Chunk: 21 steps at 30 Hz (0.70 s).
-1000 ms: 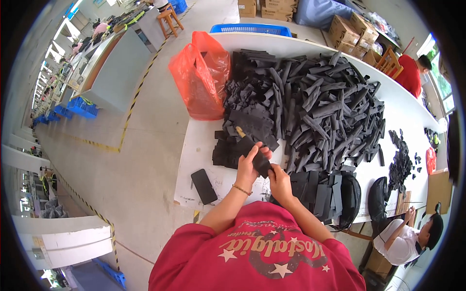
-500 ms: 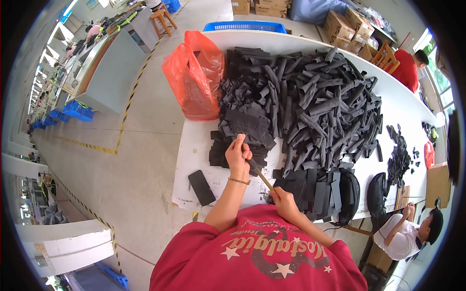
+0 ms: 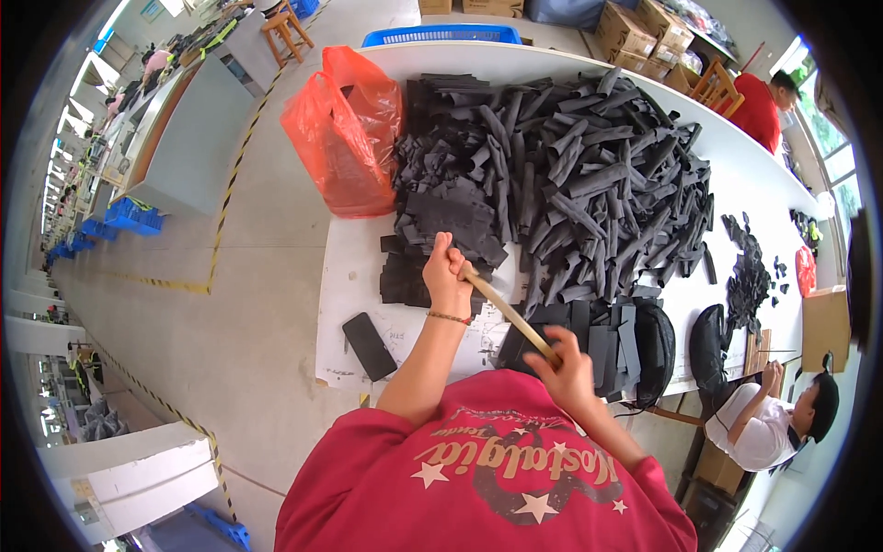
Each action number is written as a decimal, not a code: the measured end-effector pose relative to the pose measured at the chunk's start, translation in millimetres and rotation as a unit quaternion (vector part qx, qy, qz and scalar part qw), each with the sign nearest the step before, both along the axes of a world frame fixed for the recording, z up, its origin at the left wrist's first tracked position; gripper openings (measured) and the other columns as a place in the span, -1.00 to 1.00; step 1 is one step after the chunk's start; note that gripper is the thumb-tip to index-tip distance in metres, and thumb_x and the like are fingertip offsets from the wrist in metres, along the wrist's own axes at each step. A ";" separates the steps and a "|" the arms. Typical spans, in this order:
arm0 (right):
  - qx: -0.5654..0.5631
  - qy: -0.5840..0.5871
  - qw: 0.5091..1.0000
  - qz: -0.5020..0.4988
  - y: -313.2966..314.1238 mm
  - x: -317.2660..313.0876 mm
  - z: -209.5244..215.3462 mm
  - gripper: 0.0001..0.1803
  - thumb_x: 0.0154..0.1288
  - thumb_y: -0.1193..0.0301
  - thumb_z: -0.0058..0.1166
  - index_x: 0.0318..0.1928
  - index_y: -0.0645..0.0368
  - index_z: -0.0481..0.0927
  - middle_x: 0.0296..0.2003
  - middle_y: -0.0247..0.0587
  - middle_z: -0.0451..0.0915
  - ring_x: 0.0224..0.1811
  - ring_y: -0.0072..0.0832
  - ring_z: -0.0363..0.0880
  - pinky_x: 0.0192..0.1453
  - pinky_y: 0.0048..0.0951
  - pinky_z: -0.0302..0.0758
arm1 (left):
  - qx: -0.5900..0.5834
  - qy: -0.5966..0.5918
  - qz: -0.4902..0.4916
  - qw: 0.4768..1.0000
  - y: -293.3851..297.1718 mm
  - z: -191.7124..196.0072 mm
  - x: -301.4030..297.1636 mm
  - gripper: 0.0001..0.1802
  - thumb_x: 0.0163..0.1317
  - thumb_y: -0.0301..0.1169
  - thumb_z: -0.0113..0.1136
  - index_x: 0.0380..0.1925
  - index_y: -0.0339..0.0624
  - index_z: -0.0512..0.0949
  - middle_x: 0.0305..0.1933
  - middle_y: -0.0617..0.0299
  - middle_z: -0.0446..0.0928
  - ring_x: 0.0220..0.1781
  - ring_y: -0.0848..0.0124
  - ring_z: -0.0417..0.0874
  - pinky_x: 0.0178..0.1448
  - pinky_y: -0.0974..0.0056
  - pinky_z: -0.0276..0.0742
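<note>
Slanting in front of me is a pale wooden stick (image 3: 509, 313). Around its upper end my left hand (image 3: 448, 276) is closed, with a beaded bracelet on the wrist. My right hand (image 3: 570, 373) has thumb and fingers on either side of the stick's lower end, loosely closed on it. Just beyond my left hand, a stack of flat black fabric pieces (image 3: 448, 218) lies on the white table (image 3: 342, 290). A large heap of black fabric tubes (image 3: 602, 175) spreads to the right. Black strips (image 3: 602, 354) lie beside my right hand.
A red plastic bag (image 3: 345, 138) stands at the table's left edge, and a black phone (image 3: 370, 346) lies near the front. Right of the strips is a black curved item (image 3: 655, 354). A person in white (image 3: 754, 428) sits at the right; another in red (image 3: 759, 115) is farther back.
The dark piece around the stick by my left hand no longer shows there; the stick is bare along its length. My right hand has moved slightly right and its fingers have loosened.
</note>
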State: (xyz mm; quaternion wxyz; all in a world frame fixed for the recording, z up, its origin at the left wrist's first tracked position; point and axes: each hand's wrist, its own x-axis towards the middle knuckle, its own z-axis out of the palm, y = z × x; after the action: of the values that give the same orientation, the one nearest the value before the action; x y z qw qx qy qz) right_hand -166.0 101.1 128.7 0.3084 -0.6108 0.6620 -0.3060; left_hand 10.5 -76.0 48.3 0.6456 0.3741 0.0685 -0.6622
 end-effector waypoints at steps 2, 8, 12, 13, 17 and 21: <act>-0.099 -0.109 0.988 -0.039 -33.9 27.5 -17.2 -0.62 0.18 0.45 0.29 -0.02 0.19 0.46 -0.61 -0.18 0.51 -0.64 -0.49 0.51 -0.53 -0.45 0.41 | -0.007 0.010 -0.013 1.000 2.5 -8.8 -1.7 -0.79 0.32 -0.26 0.18 -0.27 -0.16 0.50 -0.70 0.42 0.30 -0.76 0.65 0.15 -0.65 0.47 0.02; -0.068 -0.259 0.959 -0.088 -96.5 35.6 -36.5 -0.85 0.28 0.51 0.17 -0.17 0.27 0.55 -0.44 -0.51 0.39 -0.48 -0.77 0.26 -0.41 -0.69 0.21 | 0.014 -0.016 -0.046 0.999 18.7 -3.0 -3.6 -0.81 0.34 -0.27 0.15 -0.32 -0.15 0.49 -0.65 0.38 0.36 -0.74 0.66 0.21 -0.64 0.51 0.09; -0.036 -0.333 0.939 -0.083 -86.8 34.2 -41.2 -0.74 0.29 0.53 0.16 -0.03 0.24 0.50 -0.52 -0.55 0.37 -0.54 -0.85 0.24 -0.51 -0.75 0.15 | 0.018 0.078 -0.001 0.997 15.3 -20.0 9.8 -0.84 0.33 -0.32 0.16 -0.34 -0.17 0.50 -0.63 0.37 0.38 -0.72 0.66 0.23 -0.64 0.52 0.10; 0.003 -0.336 0.940 -0.056 -84.8 32.0 -49.9 -0.77 0.27 0.53 0.18 -0.08 0.28 0.52 -0.46 -0.50 0.36 -0.58 -0.83 0.24 -0.53 -0.71 0.17 | 0.034 0.098 -0.004 0.995 14.1 -20.1 8.4 -0.85 0.33 -0.35 0.16 -0.36 -0.19 0.50 -0.63 0.37 0.38 -0.72 0.67 0.23 -0.64 0.52 0.10; 0.055 -0.379 0.922 -0.065 -91.0 34.5 -60.2 -0.86 0.29 0.48 0.17 -0.24 0.29 0.53 -0.55 -0.50 0.33 -0.65 -0.79 0.22 -0.58 -0.65 0.15 | -0.028 0.113 -0.097 0.989 15.2 -34.3 6.0 -0.80 0.33 -0.30 0.17 -0.23 -0.21 0.50 -0.52 0.34 0.45 -0.58 0.64 0.39 -0.46 0.53 0.24; -0.017 -0.241 0.968 -0.075 -110.9 17.1 -61.6 -0.83 0.29 0.43 0.17 -0.39 0.26 0.50 -0.68 -0.43 0.32 -0.63 -0.70 0.21 -0.58 -0.53 0.17 | -0.248 -0.347 -0.354 0.832 21.7 0.2 -14.0 -0.56 0.33 -0.17 0.14 0.07 -0.23 0.43 -0.32 0.24 0.56 -0.32 0.49 0.59 -0.27 0.39 0.47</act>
State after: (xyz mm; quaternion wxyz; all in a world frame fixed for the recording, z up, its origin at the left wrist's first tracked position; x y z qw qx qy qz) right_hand -148.9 -9.9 67.1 0.4242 -0.4731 0.6069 -0.4774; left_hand -3.4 -54.3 48.5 0.4196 0.4051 -0.4637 -0.6669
